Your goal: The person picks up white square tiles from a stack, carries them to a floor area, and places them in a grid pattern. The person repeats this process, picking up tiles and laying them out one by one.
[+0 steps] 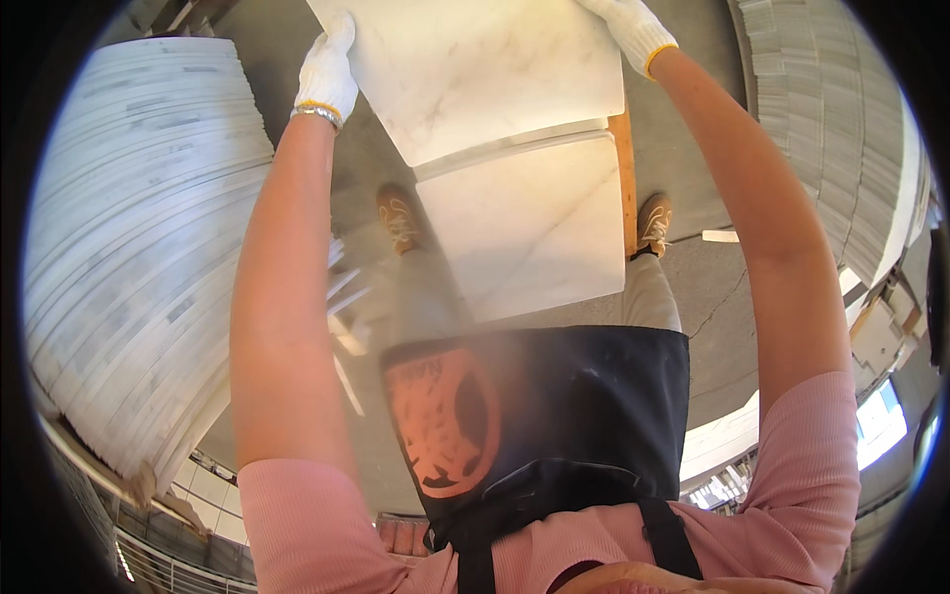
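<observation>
In white knitted gloves, both my hands are at the sides of an upper white marble slab [495, 74] with faint grey veins. My left hand [329, 74] is closed on its left edge, the thumb pointing up along it. At the far right edge, my right hand [633, 32] grips the same slab; its fingertips are cut off by the frame's top. A second marble slab [539, 223] lies nearer to me, partly covered by the upper one, with a diagonal grey vein. Under their right side shows an orange-brown wooden support [623, 183].
Tall stacks of pale slabs stand on the left [148, 228] and on the right [821, 109]. My shoes [653, 223] are either side of the near slab on the grey concrete floor [703, 287]. A black apron [584, 416] hangs in front of me. Thin white offcuts [348, 337] lie at the left.
</observation>
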Available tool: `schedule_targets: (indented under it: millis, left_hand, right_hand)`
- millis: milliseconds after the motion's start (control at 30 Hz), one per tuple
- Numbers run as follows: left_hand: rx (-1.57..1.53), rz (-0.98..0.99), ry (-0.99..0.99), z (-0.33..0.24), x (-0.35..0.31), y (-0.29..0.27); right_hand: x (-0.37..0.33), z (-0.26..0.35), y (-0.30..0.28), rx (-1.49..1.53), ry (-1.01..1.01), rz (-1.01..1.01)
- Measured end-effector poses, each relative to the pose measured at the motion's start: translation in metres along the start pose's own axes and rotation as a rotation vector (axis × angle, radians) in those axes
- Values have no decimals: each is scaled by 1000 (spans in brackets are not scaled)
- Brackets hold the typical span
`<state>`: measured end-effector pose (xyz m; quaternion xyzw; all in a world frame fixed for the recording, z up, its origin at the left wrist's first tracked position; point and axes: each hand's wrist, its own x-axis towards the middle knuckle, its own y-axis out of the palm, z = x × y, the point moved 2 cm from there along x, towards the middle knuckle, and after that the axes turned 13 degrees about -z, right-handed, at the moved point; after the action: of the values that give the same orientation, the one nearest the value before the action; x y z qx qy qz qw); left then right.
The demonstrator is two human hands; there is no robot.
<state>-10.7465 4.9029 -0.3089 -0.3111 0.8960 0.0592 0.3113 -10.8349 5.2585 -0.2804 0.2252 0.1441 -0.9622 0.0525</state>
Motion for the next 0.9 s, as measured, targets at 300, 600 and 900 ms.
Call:
schedule_targets:
  millis: [300,600,900]
  left_hand:
    - [141,13,-73,63,25,7]
    - [754,-32,71,62,31,12]
    - [1183,12,39,21,18,21]
  right_hand:
    - [7,-66,16,99,226,60]
    - [27,-78,-3,-124,349,42]
    - [29,-83,-2,-92,374,43]
